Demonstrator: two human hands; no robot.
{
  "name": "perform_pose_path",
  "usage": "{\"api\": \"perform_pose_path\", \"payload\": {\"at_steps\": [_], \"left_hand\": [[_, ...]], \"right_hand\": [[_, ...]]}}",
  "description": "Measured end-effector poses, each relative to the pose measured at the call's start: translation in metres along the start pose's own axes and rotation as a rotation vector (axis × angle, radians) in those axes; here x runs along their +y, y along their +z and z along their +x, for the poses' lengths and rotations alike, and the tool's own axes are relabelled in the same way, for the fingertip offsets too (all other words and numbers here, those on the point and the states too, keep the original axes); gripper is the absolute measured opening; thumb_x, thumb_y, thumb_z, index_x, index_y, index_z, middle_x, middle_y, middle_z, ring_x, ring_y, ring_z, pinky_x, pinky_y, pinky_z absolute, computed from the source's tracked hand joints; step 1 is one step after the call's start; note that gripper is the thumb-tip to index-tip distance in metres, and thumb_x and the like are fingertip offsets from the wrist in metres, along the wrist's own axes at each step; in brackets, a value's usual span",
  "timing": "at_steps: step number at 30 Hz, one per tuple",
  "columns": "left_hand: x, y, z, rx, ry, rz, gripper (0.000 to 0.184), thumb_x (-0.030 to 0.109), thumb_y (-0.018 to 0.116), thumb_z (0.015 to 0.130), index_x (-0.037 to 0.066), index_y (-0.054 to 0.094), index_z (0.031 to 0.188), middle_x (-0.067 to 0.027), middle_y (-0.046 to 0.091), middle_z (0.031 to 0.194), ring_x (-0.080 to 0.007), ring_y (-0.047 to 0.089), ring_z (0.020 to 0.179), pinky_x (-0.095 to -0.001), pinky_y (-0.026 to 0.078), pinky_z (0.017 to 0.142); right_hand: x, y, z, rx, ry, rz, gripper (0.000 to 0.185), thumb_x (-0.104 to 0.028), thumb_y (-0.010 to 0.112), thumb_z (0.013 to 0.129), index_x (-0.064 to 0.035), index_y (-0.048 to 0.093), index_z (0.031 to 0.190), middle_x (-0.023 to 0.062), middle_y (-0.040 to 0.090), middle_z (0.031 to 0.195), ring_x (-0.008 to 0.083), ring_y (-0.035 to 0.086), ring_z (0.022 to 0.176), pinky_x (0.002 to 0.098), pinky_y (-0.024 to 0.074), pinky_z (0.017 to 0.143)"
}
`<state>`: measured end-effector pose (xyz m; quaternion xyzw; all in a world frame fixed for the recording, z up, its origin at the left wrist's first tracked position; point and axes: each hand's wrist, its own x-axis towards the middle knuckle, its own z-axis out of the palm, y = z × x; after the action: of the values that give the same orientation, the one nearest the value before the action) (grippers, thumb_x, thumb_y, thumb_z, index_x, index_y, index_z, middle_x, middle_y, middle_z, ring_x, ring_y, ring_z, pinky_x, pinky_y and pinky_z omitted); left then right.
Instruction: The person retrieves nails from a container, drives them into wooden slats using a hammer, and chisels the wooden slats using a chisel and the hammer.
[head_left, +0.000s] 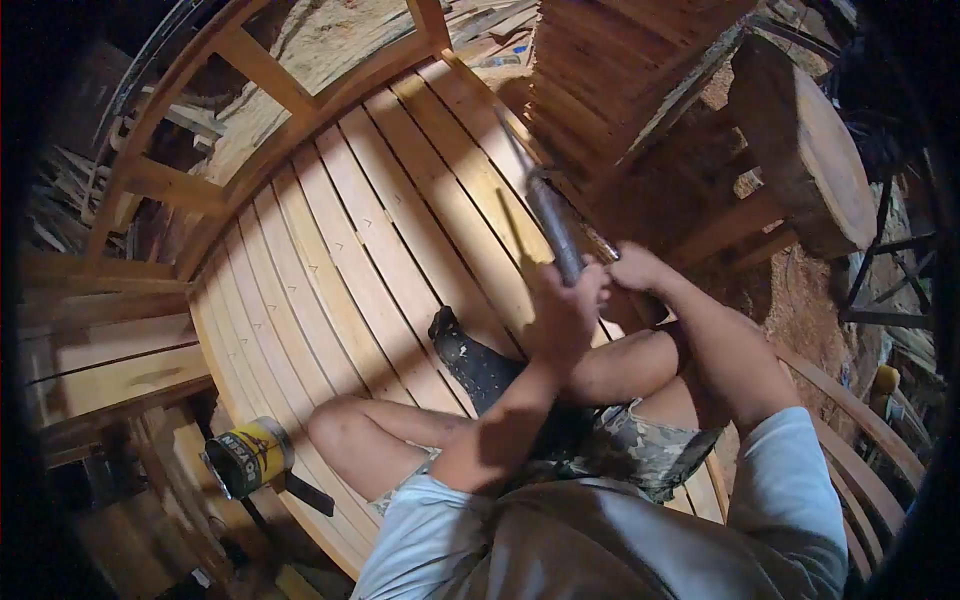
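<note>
A long dark cylindrical tool [553,225] with a thin pointed end slants over the right edge of a slatted wooden seat [370,240]. My left hand [572,308] is closed around its near end. Just to the right, my right hand [637,268] is closed at the near end of a thinner rod [597,240] that lies alongside the tool. Whether the rod and tool are joined cannot be made out. Both hands are above my crossed legs, close together but apart.
A yellow and black can [250,457] stands at the seat's lower left edge beside a dark flat piece [309,494]. A curved wooden frame [265,70] rises at the far left. A round-topped wooden stool [835,160] and a dark metal frame [890,318] are on the right.
</note>
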<state>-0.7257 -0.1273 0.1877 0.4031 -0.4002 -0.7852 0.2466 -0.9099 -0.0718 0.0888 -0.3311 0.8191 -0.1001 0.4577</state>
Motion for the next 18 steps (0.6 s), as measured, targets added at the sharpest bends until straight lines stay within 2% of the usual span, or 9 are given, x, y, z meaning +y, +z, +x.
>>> {"api": "perform_pose_path", "payload": {"at_steps": [4, 6, 8, 9, 10, 11, 14, 17, 18], "left_hand": [[-0.042, -0.081, 0.004, 0.1, 0.051, 0.205, 0.02, 0.012, 0.064, 0.088, 0.002, 0.053, 0.101, -0.0063, 0.061, 0.078, -0.0148, 0.059, 0.061, -0.0289, 0.049, 0.051], [-0.042, -0.106, -0.005, 0.102, -0.12, 0.256, 0.019, 0.01, 0.063, 0.089, 0.003, 0.055, 0.105, -0.0064, 0.061, 0.081, -0.0155, 0.058, 0.062, -0.0302, 0.048, 0.052], [-0.104, -0.147, 0.008, 0.157, -0.064, 0.341, 0.023, 0.012, 0.064, 0.089, 0.002, 0.053, 0.107, -0.0074, 0.061, 0.085, -0.0156, 0.059, 0.066, -0.0311, 0.05, 0.054], [-0.1, -0.149, 0.008, 0.202, -0.024, 0.427, 0.028, 0.013, 0.066, 0.089, 0.002, 0.052, 0.11, -0.0083, 0.061, 0.09, -0.0158, 0.061, 0.071, -0.032, 0.052, 0.056], [-0.1, -0.149, 0.002, 0.106, -0.009, 0.231, 0.032, 0.018, 0.067, 0.091, 0.002, 0.053, 0.115, -0.0103, 0.062, 0.093, -0.0172, 0.062, 0.074, -0.0326, 0.053, 0.06], [-0.099, -0.151, 0.005, 0.12, -0.009, 0.224, 0.032, 0.018, 0.067, 0.091, 0.002, 0.053, 0.115, -0.0103, 0.062, 0.093, -0.0172, 0.062, 0.074, -0.0326, 0.053, 0.06], [-0.098, -0.154, 0.008, 0.062, -0.162, -0.09, 0.036, 0.022, 0.069, 0.092, 0.003, 0.052, 0.118, -0.0098, 0.063, 0.099, -0.0187, 0.062, 0.076, -0.0326, 0.053, 0.064], [-0.091, -0.148, 0.004, 0.067, -0.156, -0.084, 0.025, 0.013, 0.064, 0.093, 0.004, 0.056, 0.115, -0.0076, 0.063, 0.1, -0.0207, 0.063, 0.082, -0.0347, 0.052, 0.072], [-0.092, -0.147, 0.005, 0.067, -0.151, -0.087, 0.025, 0.013, 0.064, 0.093, 0.004, 0.056, 0.115, -0.0076, 0.063, 0.1, -0.0207, 0.063, 0.082, -0.0347, 0.052, 0.072]], "right_hand": [[-0.037, 0.022, 0.017, 0.132, -0.202, 0.124, 0.061, -0.042, 0.065, 0.083, 0.0074, 0.062, 0.119, 0.0286, 0.066, 0.113, 0.039, 0.065, 0.105, 0.0439, 0.0499, 0.091], [-0.058, 0.027, 0.051, 0.238, -0.124, 0.162, 0.06, -0.046, 0.054, 0.093, 0.0081, 0.062, 0.116, 0.0298, 0.066, 0.113, 0.0404, 0.065, 0.106, 0.0458, 0.0485, 0.093], [-0.086, 0.021, 0.055, 0.282, -0.205, 0.197, 0.06, -0.048, 0.049, 0.096, 0.007, 0.063, 0.115, 0.0305, 0.066, 0.112, 0.0408, 0.065, 0.105, 0.0473, 0.0481, 0.092], [-0.098, 0.021, 0.057, 0.325, -0.267, 0.237, 0.06, -0.049, 0.044, 0.1, 0.006, 0.064, 0.113, 0.0312, 0.065, 0.111, 0.0412, 0.065, 0.104, 0.0487, 0.0477, 0.091], [-0.107, 0.025, 0.056, 0.373, -0.326, 0.307, 0.054, -0.044, 0.043, 0.101, 0.0046, 0.065, 0.106, 0.0312, 0.066, 0.102, 0.0416, 0.066, 0.099, 0.0486, 0.0485, 0.085], [-0.115, 0.026, 0.057, 0.361, -0.332, 0.3, 0.054, -0.044, 0.043, 0.101, 0.0046, 0.065, 0.106, 0.0312, 0.066, 0.102, 0.0416, 0.066, 0.099, 0.0486, 0.0485, 0.085], [-0.14, 0.029, 0.048, 0.389, -0.394, 0.503, 0.051, -0.042, 0.043, 0.102, 0.0047, 0.063, 0.098, 0.03, 0.066, 0.089, 0.0455, 0.065, 0.091, 0.0479, 0.0487, 0.079], [-0.129, 0.046, 0.081, 0.552, -0.542, 0.284, 0.053, -0.042, 0.042, 0.102, 0.0062, 0.063, 0.103, 0.0335, 0.065, 0.096, 0.0487, 0.063, 0.099, 0.0495, 0.0482, 0.085], [-0.116, 0.053, 0.106, 0.492, -0.448, 0.17, 0.056, -0.043, 0.041, 0.101, 0.0082, 0.063, 0.109, 0.0364, 0.063, 0.104, 0.0509, 0.058, 0.107, 0.05, 0.0463, 0.093]]}}
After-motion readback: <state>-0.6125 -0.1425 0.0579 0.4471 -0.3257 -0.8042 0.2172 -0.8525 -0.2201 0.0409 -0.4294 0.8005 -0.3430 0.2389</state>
